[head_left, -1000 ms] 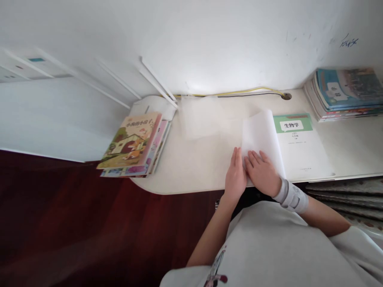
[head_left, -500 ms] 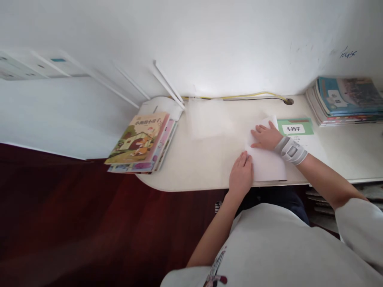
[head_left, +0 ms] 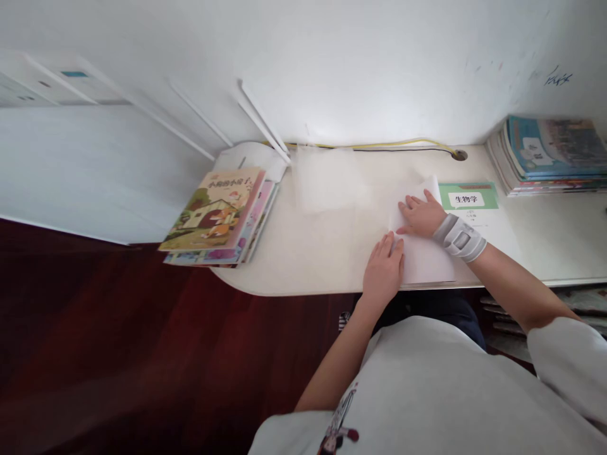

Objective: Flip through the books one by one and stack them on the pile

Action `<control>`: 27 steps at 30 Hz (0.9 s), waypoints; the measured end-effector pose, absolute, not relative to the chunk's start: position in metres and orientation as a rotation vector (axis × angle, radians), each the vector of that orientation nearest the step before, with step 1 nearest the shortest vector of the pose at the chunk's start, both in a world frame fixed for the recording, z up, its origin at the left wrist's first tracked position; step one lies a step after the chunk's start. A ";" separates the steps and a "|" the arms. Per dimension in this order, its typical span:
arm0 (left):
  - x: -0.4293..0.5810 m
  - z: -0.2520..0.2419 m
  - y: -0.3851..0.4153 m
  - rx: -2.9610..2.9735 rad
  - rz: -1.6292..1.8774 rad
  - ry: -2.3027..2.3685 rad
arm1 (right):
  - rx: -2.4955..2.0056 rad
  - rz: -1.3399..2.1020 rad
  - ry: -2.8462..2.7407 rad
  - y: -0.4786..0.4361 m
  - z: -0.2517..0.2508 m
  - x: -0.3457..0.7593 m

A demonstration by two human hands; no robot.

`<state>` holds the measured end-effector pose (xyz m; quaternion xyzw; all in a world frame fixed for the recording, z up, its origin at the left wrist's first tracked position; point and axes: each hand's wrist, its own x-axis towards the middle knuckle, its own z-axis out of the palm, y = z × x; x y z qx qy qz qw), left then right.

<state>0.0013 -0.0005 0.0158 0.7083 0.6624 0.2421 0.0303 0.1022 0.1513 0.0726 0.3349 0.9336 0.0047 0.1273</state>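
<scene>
A white sheet of paper (head_left: 424,262) lies on the desk (head_left: 308,253) near its front edge, overlapping the left part of a biology textbook (head_left: 478,218) with a green band across its top. My right hand (head_left: 420,215) presses flat on the sheet, fingers spread, and a grey and white band (head_left: 459,238) circles that wrist. At the sheet's left edge rests my left hand (head_left: 383,268), palm down, its thumb a little apart from the fingers. Whether the sheet is attached to the book cannot be made out.
Picture books (head_left: 220,215) are stacked at the desk's left end, jutting past the edge. A clear plastic sheet (head_left: 325,180) lies near the wall. Back right stands another pile of books (head_left: 554,148). A yellow cable (head_left: 403,143) runs along the wall to a desk hole (head_left: 459,155).
The view has shifted slightly, so the desk sits a little higher. My left thumb has spread from the fingers; my right hand stays nearly in place on the sheet.
</scene>
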 end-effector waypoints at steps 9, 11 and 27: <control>0.000 0.013 -0.002 2.172 0.688 2.042 | 1.003 0.069 2.660 0.141 0.083 0.094; 0.000 0.013 -0.003 2.161 0.696 2.036 | 1.005 0.076 2.664 0.141 0.083 0.094; 0.002 0.017 -0.002 2.172 0.744 2.029 | 0.813 0.093 2.703 0.146 0.086 0.105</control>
